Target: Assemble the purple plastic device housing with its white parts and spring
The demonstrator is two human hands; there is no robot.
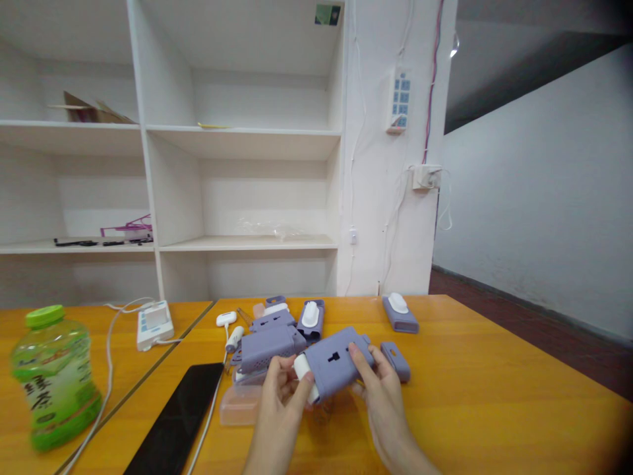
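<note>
Above the table I hold a purple plastic housing [333,363], tilted, with a small dark cross-shaped slot in its upper face. My left hand [283,399] pinches the white piece [305,377] that sticks out of its left end. At the other end, my right hand [380,381] grips the housing, thumb on top and fingers mostly hidden behind. Just past the right hand lies a purple cap [397,361] with a slot. Behind my left hand sit another purple housing [271,348] and a translucent pinkish cover [239,405].
A purple case with a white top [399,313] stands at the back right; another similar case [311,318] lies behind the housing. To the left are a black tablet-like slab [173,422], a green-capped bottle [57,379], a power strip [155,324] and white cables.
</note>
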